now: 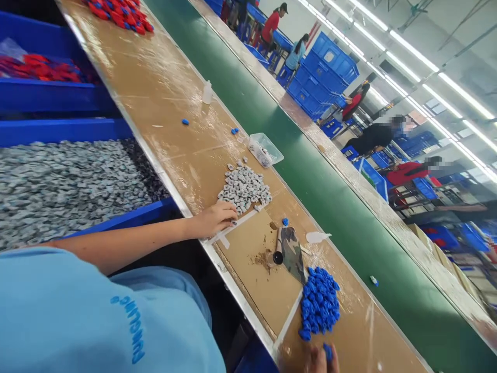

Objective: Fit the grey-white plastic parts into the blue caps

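My left hand (216, 219) is at the near edge of a pile of small grey ring-like pieces (245, 187), fingers curled down over what looks like one small grey piece at the fingertips. At the bottom edge of the view, my right hand (319, 361) pinches a small blue piece (328, 352), and part of this hand is cut off. Just beyond it lies a heap of similar blue pieces (320, 300). Between the two piles, a camouflage-patterned object (292, 254) with a black round end rests by a wet-looking brown stain on a cardboard sheet (248, 269).
A clear plastic tub (267, 149), a white bottle (207, 92) and red-and-blue pieces (120, 13) stand along the brown bench (155, 77). Behind it runs a green conveyor belt (248, 98). Blue bins (97, 129) are at the left. Several people work beyond the belt.
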`<state>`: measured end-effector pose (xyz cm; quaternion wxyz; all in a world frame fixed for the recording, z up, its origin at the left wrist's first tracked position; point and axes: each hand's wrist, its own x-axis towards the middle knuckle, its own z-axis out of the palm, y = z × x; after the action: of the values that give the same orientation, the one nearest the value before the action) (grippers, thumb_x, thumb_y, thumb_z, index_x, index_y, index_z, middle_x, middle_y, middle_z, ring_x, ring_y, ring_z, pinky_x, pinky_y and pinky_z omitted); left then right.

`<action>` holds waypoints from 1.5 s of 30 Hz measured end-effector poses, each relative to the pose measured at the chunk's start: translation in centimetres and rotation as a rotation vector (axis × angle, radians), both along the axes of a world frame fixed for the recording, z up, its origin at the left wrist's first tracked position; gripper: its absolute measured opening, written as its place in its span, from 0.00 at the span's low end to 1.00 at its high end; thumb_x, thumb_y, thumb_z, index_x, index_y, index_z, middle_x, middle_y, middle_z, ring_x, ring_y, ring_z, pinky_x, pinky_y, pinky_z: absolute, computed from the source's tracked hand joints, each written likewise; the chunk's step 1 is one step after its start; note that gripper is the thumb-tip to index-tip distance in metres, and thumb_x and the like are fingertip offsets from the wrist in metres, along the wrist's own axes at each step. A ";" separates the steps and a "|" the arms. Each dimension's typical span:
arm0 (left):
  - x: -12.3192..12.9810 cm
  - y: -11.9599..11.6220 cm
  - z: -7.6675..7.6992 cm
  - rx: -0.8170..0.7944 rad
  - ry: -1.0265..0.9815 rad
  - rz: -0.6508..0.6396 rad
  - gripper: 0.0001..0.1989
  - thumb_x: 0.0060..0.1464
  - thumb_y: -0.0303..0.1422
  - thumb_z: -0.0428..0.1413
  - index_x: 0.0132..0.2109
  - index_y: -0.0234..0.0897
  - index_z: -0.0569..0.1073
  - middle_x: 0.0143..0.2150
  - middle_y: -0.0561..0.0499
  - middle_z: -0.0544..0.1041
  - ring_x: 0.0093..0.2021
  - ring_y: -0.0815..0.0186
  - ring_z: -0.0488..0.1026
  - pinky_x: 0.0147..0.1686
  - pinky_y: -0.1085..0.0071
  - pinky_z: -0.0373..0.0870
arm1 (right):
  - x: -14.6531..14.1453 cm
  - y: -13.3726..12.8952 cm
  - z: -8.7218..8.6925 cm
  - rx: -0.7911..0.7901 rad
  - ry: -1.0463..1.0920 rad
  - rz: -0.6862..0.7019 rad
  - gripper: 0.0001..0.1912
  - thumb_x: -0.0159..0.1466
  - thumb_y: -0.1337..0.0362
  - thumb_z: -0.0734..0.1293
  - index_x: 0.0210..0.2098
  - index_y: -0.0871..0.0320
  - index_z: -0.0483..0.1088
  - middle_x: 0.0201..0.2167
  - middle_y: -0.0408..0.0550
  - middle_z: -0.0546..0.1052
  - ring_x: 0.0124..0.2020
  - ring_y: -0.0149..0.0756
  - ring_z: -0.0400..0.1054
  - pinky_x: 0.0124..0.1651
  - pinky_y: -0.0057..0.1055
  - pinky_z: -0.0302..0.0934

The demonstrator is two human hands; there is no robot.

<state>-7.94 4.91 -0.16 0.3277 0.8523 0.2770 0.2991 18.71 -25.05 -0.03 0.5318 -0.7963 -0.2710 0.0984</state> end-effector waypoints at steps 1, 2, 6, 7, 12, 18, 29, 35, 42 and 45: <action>0.1 -0.5 0.2 -0.063 -0.032 -0.024 0.07 0.57 0.29 0.49 0.41 0.35 0.71 0.42 0.46 0.72 0.45 0.63 0.67 0.48 0.68 0.64 | -0.3 0.6 -0.5 0.056 -0.023 -0.108 0.23 0.63 0.50 0.61 0.53 0.55 0.63 0.38 0.49 0.73 0.33 0.36 0.70 0.34 0.37 0.69; 0.4 -1.0 0.4 -0.150 -0.061 -0.055 0.08 0.58 0.30 0.49 0.42 0.35 0.70 0.41 0.47 0.73 0.43 0.64 0.68 0.47 0.68 0.65 | -0.8 1.4 -0.7 0.142 0.025 -0.174 0.24 0.59 0.50 0.66 0.51 0.55 0.66 0.36 0.49 0.74 0.30 0.36 0.70 0.33 0.36 0.69; 2.7 -3.1 1.0 -0.594 -0.190 -0.209 0.13 0.56 0.37 0.51 0.45 0.35 0.69 0.38 0.50 0.73 0.38 0.67 0.70 0.40 0.71 0.68 | -3.6 5.3 0.0 0.239 0.306 0.000 0.20 0.52 0.53 0.71 0.41 0.56 0.71 0.33 0.45 0.76 0.27 0.30 0.69 0.33 0.30 0.68; 3.5 -3.5 1.2 -0.694 -0.220 -0.251 0.14 0.55 0.38 0.52 0.45 0.34 0.69 0.36 0.50 0.73 0.37 0.67 0.70 0.39 0.71 0.69 | -4.3 6.2 0.4 0.236 0.359 0.041 0.19 0.51 0.54 0.72 0.39 0.56 0.72 0.32 0.45 0.76 0.27 0.29 0.69 0.32 0.29 0.68; 6.3 -4.5 1.4 -0.958 -0.310 -0.354 0.15 0.53 0.38 0.56 0.45 0.33 0.69 0.29 0.53 0.72 0.31 0.70 0.70 0.36 0.70 0.70 | -5.9 9.0 1.5 0.209 0.440 0.101 0.20 0.50 0.53 0.73 0.38 0.57 0.74 0.32 0.46 0.76 0.29 0.30 0.69 0.33 0.29 0.69; 7.5 -4.8 0.0 -1.006 -0.302 -0.365 0.13 0.49 0.33 0.58 0.43 0.33 0.70 0.30 0.54 0.71 0.29 0.71 0.69 0.32 0.74 0.69 | -5.5 10.1 1.8 0.078 0.150 0.110 0.20 0.55 0.54 0.70 0.43 0.58 0.71 0.38 0.49 0.75 0.33 0.32 0.69 0.38 0.32 0.66; 7.0 -5.3 -0.6 -0.683 -0.213 -0.327 0.13 0.53 0.33 0.55 0.46 0.35 0.73 0.36 0.49 0.75 0.32 0.69 0.69 0.32 0.76 0.65 | -2.9 11.2 3.0 -0.151 -0.812 0.304 0.12 0.64 0.61 0.63 0.43 0.60 0.74 0.36 0.53 0.78 0.37 0.37 0.70 0.44 0.34 0.61; 7.1 -5.4 -0.8 -0.663 -0.200 -0.326 0.13 0.53 0.32 0.55 0.46 0.35 0.74 0.36 0.49 0.76 0.31 0.69 0.69 0.31 0.77 0.64 | -2.9 11.4 2.8 -0.150 -0.822 0.312 0.12 0.64 0.62 0.63 0.44 0.58 0.75 0.36 0.53 0.78 0.38 0.37 0.70 0.43 0.34 0.61; 7.0 -5.3 -0.1 -0.670 -0.150 -0.318 0.13 0.51 0.27 0.55 0.45 0.33 0.74 0.34 0.50 0.75 0.29 0.71 0.66 0.29 0.78 0.63 | -3.1 11.6 2.8 -0.153 -0.894 0.326 0.11 0.64 0.63 0.63 0.43 0.57 0.75 0.36 0.52 0.78 0.37 0.36 0.71 0.43 0.34 0.62; 7.0 -5.3 -0.1 -0.698 -0.193 -0.325 0.12 0.51 0.27 0.55 0.45 0.33 0.73 0.34 0.50 0.75 0.30 0.71 0.68 0.30 0.78 0.64 | -3.1 11.6 2.7 -0.143 -0.882 0.325 0.11 0.64 0.63 0.63 0.43 0.57 0.75 0.36 0.52 0.79 0.38 0.37 0.71 0.43 0.34 0.62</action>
<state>-0.91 -0.44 -0.24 0.6653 0.6904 0.1913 0.2099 15.61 -13.48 2.72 0.2877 -0.7439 -0.5846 -0.1484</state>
